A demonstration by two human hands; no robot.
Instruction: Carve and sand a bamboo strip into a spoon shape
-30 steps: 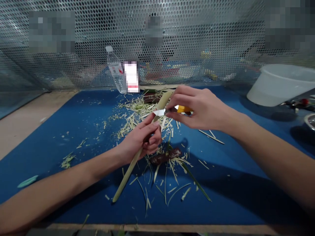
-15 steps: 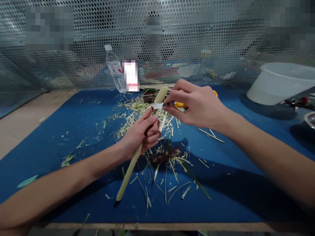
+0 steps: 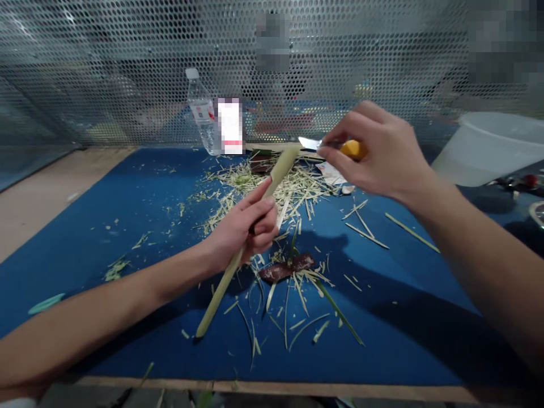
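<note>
My left hand (image 3: 244,229) is closed around the middle of a long pale green stalk (image 3: 221,289). The stalk slants from the blue mat near the front up toward the back. My right hand (image 3: 382,153) grips a small knife (image 3: 335,147) with a yellow handle and a short silver blade. The blade is lifted clear of the stalk, just right of its upper tip. Under and behind both hands, pale peelings (image 3: 276,192) are heaped on the mat.
A blue mat (image 3: 127,226) covers the table. A dark brown strip (image 3: 287,267) lies just below my left hand. A water bottle (image 3: 203,116) stands at the back by a perforated metal screen (image 3: 127,68). A white tub (image 3: 501,147) sits at far right.
My right hand has drawn the knife off the stalk, up and to the right. My left hand keeps its hold on the stalk nearly in place.
</note>
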